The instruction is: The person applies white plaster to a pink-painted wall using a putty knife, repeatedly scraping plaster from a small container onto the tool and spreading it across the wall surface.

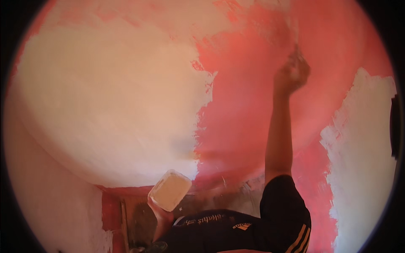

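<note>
Low in the view, left of centre: rectangular pale container [180, 175], tilted, held by the left hand [162, 213], gripped around its lower left corner. Flat and smooth across the face turned to view; too indistinct to identify any contents. High on the right: thin tool [296, 51], held roughly upright in the closed right hand [293, 75], blurred, of unclear type; impossible to say whether touching the wall [240, 109]. Behind both: coral red through the middle, pale over a broad area [109, 105] to the left, with a ragged border between. Further right: smaller pale patch [367, 126], likewise ragged at the edge. Along the lower edge: dark shirt [211, 236], with yellow stripes [301, 236] on the right sleeve [284, 202]. Left of the shirt: brown surface [142, 217], beside a narrow upright strip [124, 221]. At the far right: dark object [395, 126], partly cut off.
</note>
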A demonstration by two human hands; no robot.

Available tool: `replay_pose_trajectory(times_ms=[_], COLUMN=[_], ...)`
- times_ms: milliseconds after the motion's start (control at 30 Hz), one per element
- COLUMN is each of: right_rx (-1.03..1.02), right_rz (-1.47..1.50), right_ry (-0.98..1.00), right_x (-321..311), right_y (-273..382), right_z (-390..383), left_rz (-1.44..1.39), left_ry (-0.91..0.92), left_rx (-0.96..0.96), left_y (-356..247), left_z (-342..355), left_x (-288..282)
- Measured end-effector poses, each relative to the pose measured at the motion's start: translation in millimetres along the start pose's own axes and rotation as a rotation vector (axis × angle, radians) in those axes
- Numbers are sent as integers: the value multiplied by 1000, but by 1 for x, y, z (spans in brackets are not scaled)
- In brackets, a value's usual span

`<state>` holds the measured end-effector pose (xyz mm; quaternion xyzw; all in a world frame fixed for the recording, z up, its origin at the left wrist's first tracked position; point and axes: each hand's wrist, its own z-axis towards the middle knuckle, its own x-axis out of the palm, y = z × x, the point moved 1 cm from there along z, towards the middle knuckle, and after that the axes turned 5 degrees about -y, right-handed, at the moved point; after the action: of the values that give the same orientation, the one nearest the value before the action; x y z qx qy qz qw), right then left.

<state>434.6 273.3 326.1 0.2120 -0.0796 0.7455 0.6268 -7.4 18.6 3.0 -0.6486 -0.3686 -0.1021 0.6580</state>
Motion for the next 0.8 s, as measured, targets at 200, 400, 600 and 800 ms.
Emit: replay_pose_trajectory(times_ms=[200,400,600,800], right_rx=[-551,86,-256,1113], right_rz=[85,453,-5,818], right_ry=[329,210,305,806], right_x=[-35,-94,-85,-201], right_y=[130,54,68,148], right_z=[-96,-101,-131,-211], left_rz=[-133,-58,10,39], left_ry=[8,-8,28,-80], left_rx=[50,52,75,66], left_y=[11,12,-2,7], left_z=[26,-8,-14,-6], left_x=[26,6,12,9])
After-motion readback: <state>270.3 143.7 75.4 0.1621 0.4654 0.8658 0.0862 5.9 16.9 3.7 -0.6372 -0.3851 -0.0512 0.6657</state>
